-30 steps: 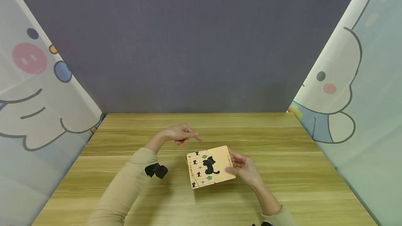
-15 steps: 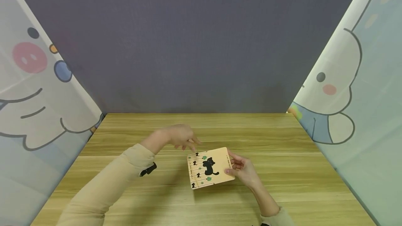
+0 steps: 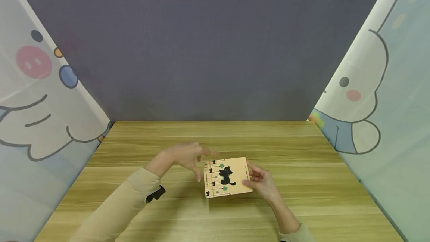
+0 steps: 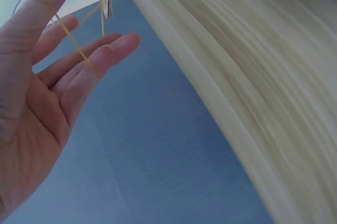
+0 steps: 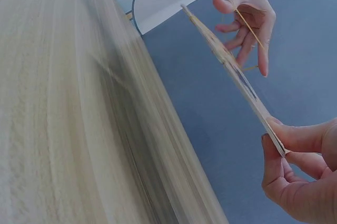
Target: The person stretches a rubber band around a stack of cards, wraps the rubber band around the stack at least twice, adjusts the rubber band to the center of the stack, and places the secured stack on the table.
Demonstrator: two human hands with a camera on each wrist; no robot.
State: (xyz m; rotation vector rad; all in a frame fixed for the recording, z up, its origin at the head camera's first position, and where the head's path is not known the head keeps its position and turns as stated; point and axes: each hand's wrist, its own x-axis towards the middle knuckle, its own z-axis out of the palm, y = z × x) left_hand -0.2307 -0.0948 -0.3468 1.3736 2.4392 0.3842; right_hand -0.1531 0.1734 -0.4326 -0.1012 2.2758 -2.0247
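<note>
A thin cream notebook (image 3: 237, 171) with a black cat on its cover is tilted over the table. My right hand (image 3: 264, 186) pinches its right end, thumb on the cover and fingers behind, as the right wrist view also shows. A yellow rubber band (image 4: 66, 28) goes round the notebook's left part and stretches out over the thumb and a finger of my left hand (image 3: 185, 156). That hand has its thumb and fingers spread apart just left of the notebook. Layered edges of the notebook (image 5: 245, 88) appear in the right wrist view.
A light wood-grain table (image 3: 215, 219) lies beneath both hands. Behind it rises a dark grey panel (image 3: 211, 47). Cartoon-printed sheets hang at the left (image 3: 40, 96) and right (image 3: 362, 96). Each sleeve has a dark strap or camera at the wrist.
My left hand has turned from pointing over the far edge to spreading thumb and finger at the notebook's left end. The notebook has shifted slightly right; my right hand keeps its grip.
</note>
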